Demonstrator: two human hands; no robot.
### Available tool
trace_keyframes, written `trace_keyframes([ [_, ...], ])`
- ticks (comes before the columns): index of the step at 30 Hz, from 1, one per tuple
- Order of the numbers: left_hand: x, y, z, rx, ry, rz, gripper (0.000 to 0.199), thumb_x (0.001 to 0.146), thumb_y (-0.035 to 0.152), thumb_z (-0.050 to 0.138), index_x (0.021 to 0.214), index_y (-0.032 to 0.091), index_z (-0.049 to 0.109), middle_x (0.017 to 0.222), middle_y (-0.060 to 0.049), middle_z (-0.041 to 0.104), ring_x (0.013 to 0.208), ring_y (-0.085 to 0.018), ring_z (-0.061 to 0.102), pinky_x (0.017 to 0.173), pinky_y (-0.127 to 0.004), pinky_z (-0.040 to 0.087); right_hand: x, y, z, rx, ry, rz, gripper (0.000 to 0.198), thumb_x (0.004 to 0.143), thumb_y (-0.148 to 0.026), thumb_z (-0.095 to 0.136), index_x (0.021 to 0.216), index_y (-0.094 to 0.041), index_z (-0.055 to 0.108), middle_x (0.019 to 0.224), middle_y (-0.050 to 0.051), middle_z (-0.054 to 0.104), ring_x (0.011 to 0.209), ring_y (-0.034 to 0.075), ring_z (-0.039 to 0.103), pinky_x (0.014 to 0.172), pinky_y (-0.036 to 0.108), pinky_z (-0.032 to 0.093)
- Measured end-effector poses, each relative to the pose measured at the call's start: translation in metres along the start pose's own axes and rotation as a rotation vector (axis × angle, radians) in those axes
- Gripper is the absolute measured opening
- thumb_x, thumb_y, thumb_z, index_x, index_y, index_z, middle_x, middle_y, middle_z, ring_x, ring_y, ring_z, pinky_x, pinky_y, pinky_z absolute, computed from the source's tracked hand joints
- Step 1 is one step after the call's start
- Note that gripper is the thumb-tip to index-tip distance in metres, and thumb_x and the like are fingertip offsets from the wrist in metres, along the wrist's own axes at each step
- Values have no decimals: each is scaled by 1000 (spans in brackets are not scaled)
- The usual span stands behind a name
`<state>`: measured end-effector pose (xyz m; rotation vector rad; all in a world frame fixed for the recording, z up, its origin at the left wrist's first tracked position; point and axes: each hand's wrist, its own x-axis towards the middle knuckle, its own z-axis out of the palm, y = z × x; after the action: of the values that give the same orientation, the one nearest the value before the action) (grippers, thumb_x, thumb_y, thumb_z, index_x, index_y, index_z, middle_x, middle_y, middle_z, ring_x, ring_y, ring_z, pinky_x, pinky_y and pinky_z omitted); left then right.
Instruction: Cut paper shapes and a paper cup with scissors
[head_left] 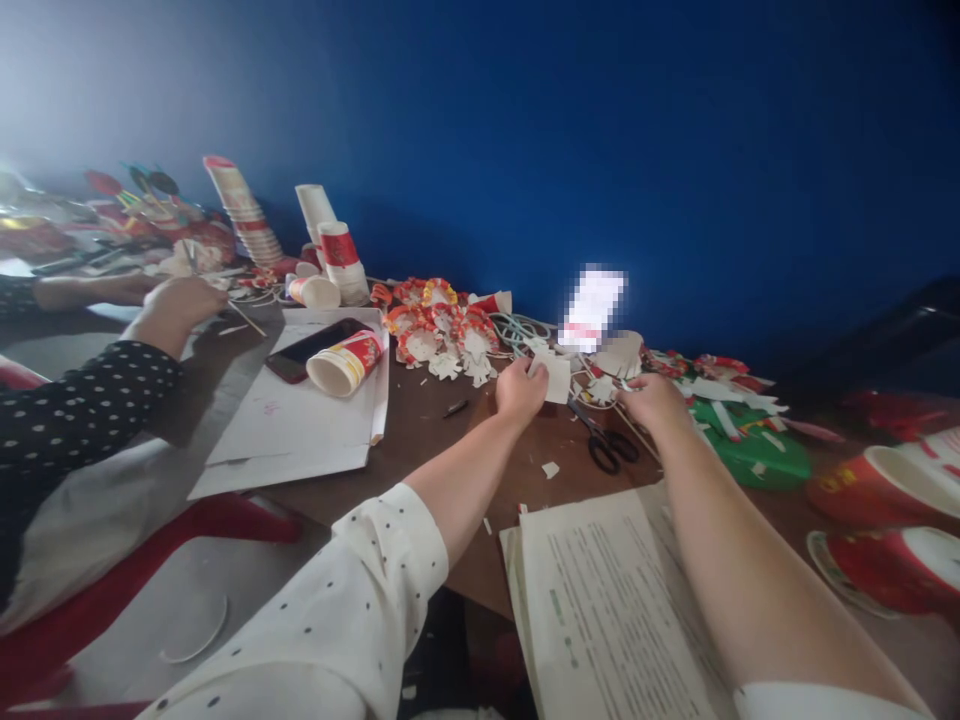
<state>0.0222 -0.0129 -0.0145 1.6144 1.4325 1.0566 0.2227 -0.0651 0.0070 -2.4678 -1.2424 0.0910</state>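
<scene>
My left hand (521,390) is closed on a white piece of paper (556,378), pinched between thumb and fingers above the brown table (450,450). Across from it, my right hand (654,402) has its fingers pressed together; a small pale bit shows at the tips, too small to name. Between and below the hands lie dark-handled scissors (613,450), resting on the table. Cut red-and-white paper-cup pieces (442,325) are heaped beyond my left hand. Behind the hands stands a bright phone screen (592,308), blurred out.
A paper cup (345,364) and a dark phone (315,350) rest on white sheets (300,430). Printed pages (600,600) lie near me. Right are a green container (757,450) and red cups (877,485). Cups are stacked (244,215) behind. A co-worker's hands (176,305) work at left.
</scene>
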Motion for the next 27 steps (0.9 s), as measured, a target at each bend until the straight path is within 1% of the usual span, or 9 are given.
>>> trace_keyframes([
  [5,0,-1,1,2,-14,8,20,82,34,53,82,20,67,82,-6,68,80,-20,59,75,-28,43,-7,-9,0,-52,11,38,55,68,-52,71,111,-18,67,109,19,70,100,35,65,79,43,48],
  [8,1,-3,1,-16,-17,9,20,82,34,53,81,20,67,82,-6,68,79,-20,59,75,-28,43,-6,-10,6,6,46,38,52,66,-47,72,110,-19,67,105,17,71,97,35,66,78,42,48],
  [13,1,-2,1,-30,-3,26,20,81,34,53,79,19,66,77,-5,66,77,-20,58,73,-28,42,-1,1,13,326,104,-3,39,67,-33,71,102,-16,71,89,11,74,84,27,68,77,37,49],
  [18,2,-2,2,-143,-2,8,18,79,31,56,76,18,67,73,-3,65,73,-18,57,70,-27,42,-8,-2,3,746,197,4,40,68,-41,69,98,-14,74,66,4,68,59,21,63,62,33,49],
  [21,5,-6,6,-284,-25,-16,18,78,32,58,79,17,69,72,-2,65,71,-16,58,68,-26,42,-11,-12,-3,921,369,-41,39,66,-44,71,93,-15,74,60,1,64,56,17,60,58,30,48],
  [23,7,-9,9,-378,-48,-25,19,78,34,60,81,17,69,71,-1,65,70,-15,57,67,-25,43,-15,-20,-6,1046,413,-88,38,65,-44,73,90,-16,73,62,0,63,55,14,56,53,26,44],
  [24,8,-10,10,-423,-62,-35,20,78,34,61,82,17,69,70,-1,64,69,-15,57,66,-24,43,-18,-24,-7,1126,347,-91,39,65,-45,74,90,-16,72,62,-1,62,53,12,53,48,24,40],
  [25,8,-10,11,-462,-76,-48,21,78,35,62,83,16,70,70,-1,64,68,-14,56,66,-24,43,-22,-28,-8,1192,227,-92,40,64,-47,74,90,-17,71,60,-2,60,49,11,49,44,22,35],
  [27,9,-10,11,-508,-91,-69,22,78,37,62,83,16,69,70,-1,63,66,-13,55,67,-24,44,-31,-36,-7,1177,-28,-141,40,62,-48,76,88,-17,71,59,-2,59,48,9,47,43,21,32],
])
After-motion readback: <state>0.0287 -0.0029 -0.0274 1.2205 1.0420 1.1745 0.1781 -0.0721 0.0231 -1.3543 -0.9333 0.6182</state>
